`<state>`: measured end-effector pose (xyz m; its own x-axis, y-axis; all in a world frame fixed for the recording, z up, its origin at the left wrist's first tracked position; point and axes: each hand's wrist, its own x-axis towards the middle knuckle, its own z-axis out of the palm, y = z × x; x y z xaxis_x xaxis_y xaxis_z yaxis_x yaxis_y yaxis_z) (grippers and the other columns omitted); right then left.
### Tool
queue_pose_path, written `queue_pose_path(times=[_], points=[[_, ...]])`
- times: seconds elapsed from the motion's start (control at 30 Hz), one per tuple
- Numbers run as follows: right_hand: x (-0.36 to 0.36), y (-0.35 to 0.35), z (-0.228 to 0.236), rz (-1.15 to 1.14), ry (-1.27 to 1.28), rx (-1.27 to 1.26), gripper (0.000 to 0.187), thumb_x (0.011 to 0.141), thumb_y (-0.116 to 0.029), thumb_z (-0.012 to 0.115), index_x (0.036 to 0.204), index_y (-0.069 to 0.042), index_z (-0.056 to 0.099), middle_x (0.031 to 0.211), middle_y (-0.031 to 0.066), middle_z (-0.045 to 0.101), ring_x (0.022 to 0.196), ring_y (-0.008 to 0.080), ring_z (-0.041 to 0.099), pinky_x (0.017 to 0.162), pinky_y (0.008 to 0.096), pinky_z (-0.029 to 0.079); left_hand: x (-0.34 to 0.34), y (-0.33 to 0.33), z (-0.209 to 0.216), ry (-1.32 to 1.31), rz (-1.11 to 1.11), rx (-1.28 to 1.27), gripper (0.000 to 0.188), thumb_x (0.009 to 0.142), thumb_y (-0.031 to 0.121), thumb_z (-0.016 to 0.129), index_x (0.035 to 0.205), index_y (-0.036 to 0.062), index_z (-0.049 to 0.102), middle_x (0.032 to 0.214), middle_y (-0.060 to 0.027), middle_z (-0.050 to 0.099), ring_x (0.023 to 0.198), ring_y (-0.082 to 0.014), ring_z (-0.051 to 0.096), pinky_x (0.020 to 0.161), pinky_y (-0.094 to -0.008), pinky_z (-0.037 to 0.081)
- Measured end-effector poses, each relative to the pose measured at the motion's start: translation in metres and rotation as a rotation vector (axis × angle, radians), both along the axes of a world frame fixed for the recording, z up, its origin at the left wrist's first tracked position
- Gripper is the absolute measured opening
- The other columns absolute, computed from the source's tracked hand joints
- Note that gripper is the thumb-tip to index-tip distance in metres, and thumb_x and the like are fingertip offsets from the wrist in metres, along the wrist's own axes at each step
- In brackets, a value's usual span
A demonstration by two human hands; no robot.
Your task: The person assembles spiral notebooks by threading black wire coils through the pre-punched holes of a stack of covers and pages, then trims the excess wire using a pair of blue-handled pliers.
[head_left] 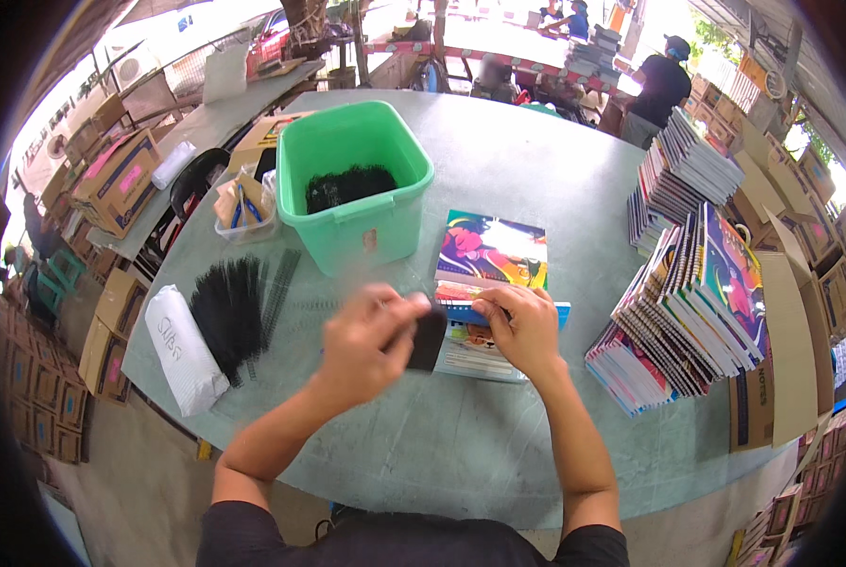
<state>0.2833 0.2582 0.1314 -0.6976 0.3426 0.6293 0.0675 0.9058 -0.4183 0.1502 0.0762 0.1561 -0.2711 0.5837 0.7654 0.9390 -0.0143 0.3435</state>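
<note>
My right hand (520, 326) pinches the upper edge of a notebook (484, 357) with a colourful cover, lying on the grey-green table (376, 444). Just left of it, my left hand (371, 335) is curled with thumb and fingers together. Motion blurs it, and I cannot make out what it holds. A flat black piece (430, 340) lies at the notebook's left side, partly behind that hand. Beyond my hands rests another notebook (499, 241) with a purple, yellow and red cover. Black spiral binding coils (229, 317) lie spread at the left.
A green plastic bin (357, 227) with black coils inside stands beyond my left hand, beside a clear tub (248, 222) of tools. A white wrapped roll (182, 350) lies at left. Stacked spiral notebooks (683, 302) and an open carton (787, 350) are at right. A person (659, 90) stands far off.
</note>
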Motion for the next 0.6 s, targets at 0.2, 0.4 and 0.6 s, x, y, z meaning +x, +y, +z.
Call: queue_pose_path(times=[0.2,0.4,0.6], points=[[0.003,-0.008,0.005,-0.011,-0.031,0.029,0.010,0.084,-0.018,0.063,0.089,-0.010,0.067,0.082,0.0045,0.068,0.082,0.0223,0.064,0.075,0.0345,0.042,0.012,0.013,0.013,-0.101,0.040,0.018,0.028,0.072,-0.004,0.067,0.099,0.0056,0.066,0.093,-0.0106,0.057,0.082,-0.0234,0.057,0.072,-0.0315,0.047],[0.013,-0.018,0.011,-0.082,-0.070,0.115,0.011,0.084,-0.016,0.062,0.093,-0.011,0.066,0.079,0.0049,0.066,0.083,0.0220,0.063,0.078,0.0334,0.042,0.018,0.020,-0.010,-0.187,-0.136,-0.386,0.026,0.072,0.002,0.068,0.098,0.0082,0.067,0.094,-0.0108,0.057,0.084,-0.0268,0.059,0.075,-0.0341,0.049],[0.057,0.030,0.014,0.097,-0.109,-0.516,0.021,0.075,-0.008,0.076,0.092,-0.001,0.068,0.087,0.0086,0.070,0.076,0.0113,0.064,0.070,0.0244,0.049,0.010,0.028,0.004,-0.195,-0.073,-0.153,0.027,0.075,0.004,0.066,0.101,0.0112,0.067,0.090,-0.0120,0.058,0.083,-0.0296,0.059,0.074,-0.0377,0.048]])
